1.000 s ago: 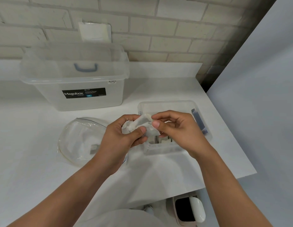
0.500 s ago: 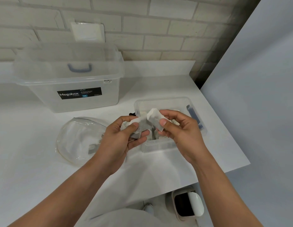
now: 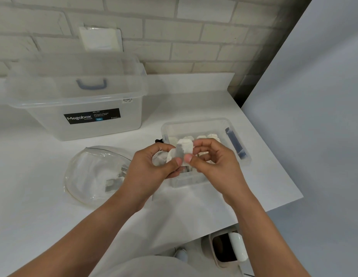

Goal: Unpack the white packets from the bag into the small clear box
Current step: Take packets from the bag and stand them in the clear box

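Both hands meet just in front of the small clear box (image 3: 237, 124). My left hand (image 3: 152, 170) grips a bunch of white packets (image 3: 160, 158) and its thumb pinches the lower edge of one upright white packet (image 3: 185, 147). My right hand (image 3: 218, 164) pinches that same packet from the right side. Several white packets (image 3: 201, 137) stand in a row inside the box, partly hidden by my fingers. The clear bag (image 3: 94, 172) lies flat on the white counter to the left, with some white contents visible through it.
A large clear Megabox storage box (image 3: 80, 104) with its lid stands at the back left against the brick wall. The counter edge (image 3: 282, 204) runs close on the right, next to a grey panel. A small bin (image 3: 228, 248) sits on the floor below.
The hands drew apart with separate packets, then came back together. The packet in my right hand now stands upright between both thumbs. The view has shifted slightly.
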Demonstrator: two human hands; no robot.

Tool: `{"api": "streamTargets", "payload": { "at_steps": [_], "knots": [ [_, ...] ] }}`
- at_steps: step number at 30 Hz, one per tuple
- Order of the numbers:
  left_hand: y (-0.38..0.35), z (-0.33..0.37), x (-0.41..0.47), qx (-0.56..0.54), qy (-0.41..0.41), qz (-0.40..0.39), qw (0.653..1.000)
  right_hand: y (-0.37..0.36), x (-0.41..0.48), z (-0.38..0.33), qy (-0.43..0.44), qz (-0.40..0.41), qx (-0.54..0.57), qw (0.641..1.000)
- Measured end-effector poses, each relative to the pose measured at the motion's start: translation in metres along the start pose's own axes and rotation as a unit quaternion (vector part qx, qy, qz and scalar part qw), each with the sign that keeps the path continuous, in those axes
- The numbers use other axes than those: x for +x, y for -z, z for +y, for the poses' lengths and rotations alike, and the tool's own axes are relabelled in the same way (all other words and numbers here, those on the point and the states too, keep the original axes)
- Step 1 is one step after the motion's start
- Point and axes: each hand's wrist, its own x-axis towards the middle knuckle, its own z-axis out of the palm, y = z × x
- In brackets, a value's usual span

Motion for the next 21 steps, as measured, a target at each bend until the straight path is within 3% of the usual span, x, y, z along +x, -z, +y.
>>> {"api": "streamTargets", "payload": {
  "at_steps": [4,8,12,15,17,21],
  "knots": [
    [0.000,0.002,0.002,0.048,-0.003,-0.027,0.998,0.011,0.012,-0.010,0.059,-0.059,-0.068,0.994],
    [-0.001,0.004,0.003,-0.014,0.047,-0.036,0.998,0.021,0.021,-0.016,0.071,-0.066,-0.054,0.994],
    [0.002,0.003,0.003,-0.065,0.064,0.006,0.996,0.036,0.036,-0.019,0.081,0.024,0.002,0.996],
    [0.006,0.003,0.001,-0.073,0.056,0.029,0.995,0.048,0.058,-0.014,0.103,0.080,-0.051,0.990],
    [0.009,0.004,-0.001,-0.073,0.056,0.033,0.995,0.055,0.074,-0.006,0.090,0.066,-0.091,0.990],
    [0.011,0.005,-0.003,-0.055,0.053,0.039,0.996,0.055,0.099,0.011,0.012,-0.038,-0.132,0.990]
  ]
}}
